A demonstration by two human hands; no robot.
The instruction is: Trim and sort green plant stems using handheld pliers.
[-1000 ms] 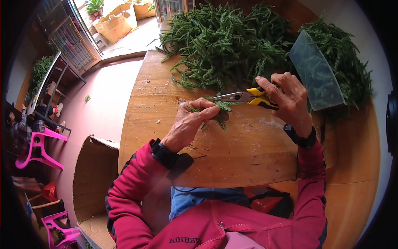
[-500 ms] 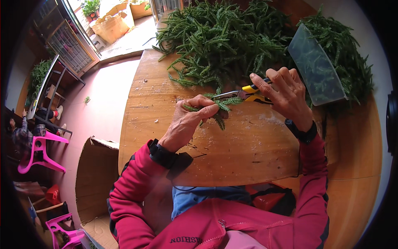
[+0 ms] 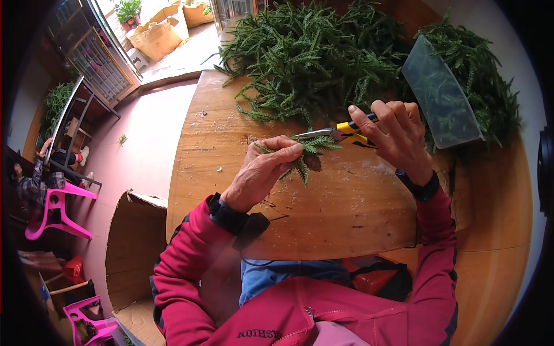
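The conifer sprig (image 3: 317, 144) has turned slightly — a brown lump (image 3: 313, 164) now shows, better exposed. Left hand (image 3: 259, 165) pinches the sprig above the table (image 3: 346, 222); right hand (image 3: 398, 131) is wrapped around needle-nose pliers (image 3: 348, 127).

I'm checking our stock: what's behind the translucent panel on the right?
Green sprigs show dimly through the translucent panel and spill past its edge. Anything deeper within the heap is covered.

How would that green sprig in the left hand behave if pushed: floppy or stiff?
The sprig would probably flex yet keep its shape, since its fronds splay out past the left hand. It seems light, being slender and merely pinched.
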